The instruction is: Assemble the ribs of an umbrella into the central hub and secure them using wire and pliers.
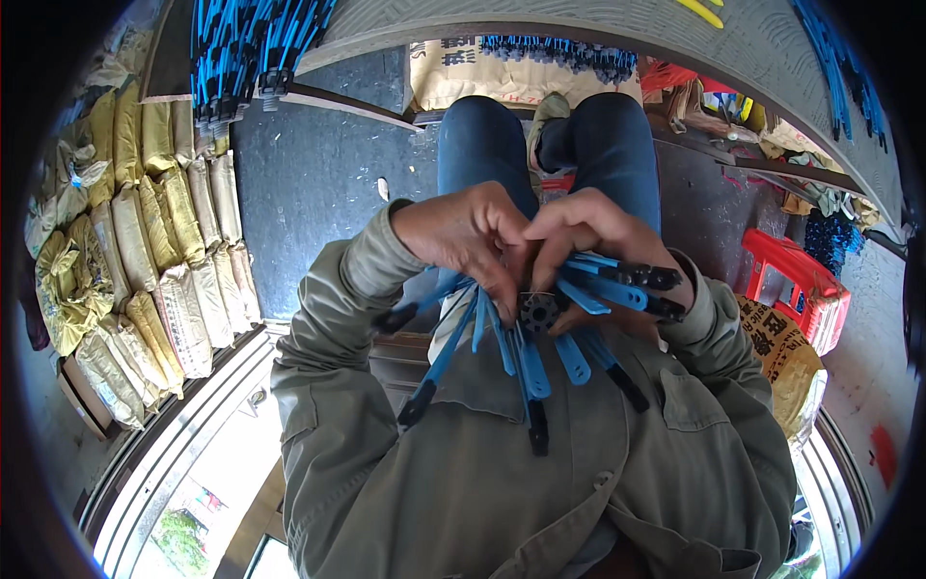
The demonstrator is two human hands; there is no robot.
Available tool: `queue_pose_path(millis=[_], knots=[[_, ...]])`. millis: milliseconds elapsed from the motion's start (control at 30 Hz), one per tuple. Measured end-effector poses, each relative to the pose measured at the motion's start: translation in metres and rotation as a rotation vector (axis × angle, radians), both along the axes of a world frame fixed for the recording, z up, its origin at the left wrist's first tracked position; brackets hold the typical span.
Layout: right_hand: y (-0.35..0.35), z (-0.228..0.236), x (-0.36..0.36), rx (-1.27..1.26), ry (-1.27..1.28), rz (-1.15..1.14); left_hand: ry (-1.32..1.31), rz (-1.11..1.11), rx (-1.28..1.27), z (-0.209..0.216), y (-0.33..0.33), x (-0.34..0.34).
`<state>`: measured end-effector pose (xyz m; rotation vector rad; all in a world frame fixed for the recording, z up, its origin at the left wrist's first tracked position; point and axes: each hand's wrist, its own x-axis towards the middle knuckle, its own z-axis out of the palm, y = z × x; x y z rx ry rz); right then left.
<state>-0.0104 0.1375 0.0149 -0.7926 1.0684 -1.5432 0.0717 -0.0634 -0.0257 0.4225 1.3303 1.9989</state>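
In front of my chest, a round black hub [538,312] with small holes has several blue strips with black tips fanned out around it. My left hand [465,236] is closed at the hub's left side, its thumb pressed down beside the inner ends of the strips. Curled over the opposite side, my right hand [610,239] has its fingertips meeting the left fingers above the hub. Blue strips [608,280] pass under and beside the right palm. One blue strip [533,372] points down toward my jacket. The fingertips partly hide how the strips join the hub.
A grey bench [579,29] curves across the far side, with bundled blue and black strips [246,58] at its left. Stacked sacks [145,232] line the left wall. To the right stand a red plastic stool [796,280] and a printed sack [781,357].
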Motion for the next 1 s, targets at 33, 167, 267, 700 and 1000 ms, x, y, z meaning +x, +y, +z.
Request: queue_pose_path(millis=[33,167,267,700,1000], knots=[[-0.002,0.0,-0.003,-0.007,0.007,-0.007,0.034,-0.032,-0.033,-0.003,-0.002,-0.006],[-0.014,0.0,-0.019,-0.228,0.38,0.1,0.111,0.055,-0.133,-0.006,-0.012,-0.015],[-0.023,-0.011,-0.01,-0.06,0.333,-0.229,0.175,0.838,-0.234,-0.018,-0.03,-0.005],[-0.041,-0.018,0.022,-0.068,0.493,-0.65,0.461,1.474,-0.446,0.027,0.087,0.057],[-0.027,-0.023,0.023,-0.1,0.481,-0.635,0.683,1.406,-1.069,0.008,0.094,0.051]])
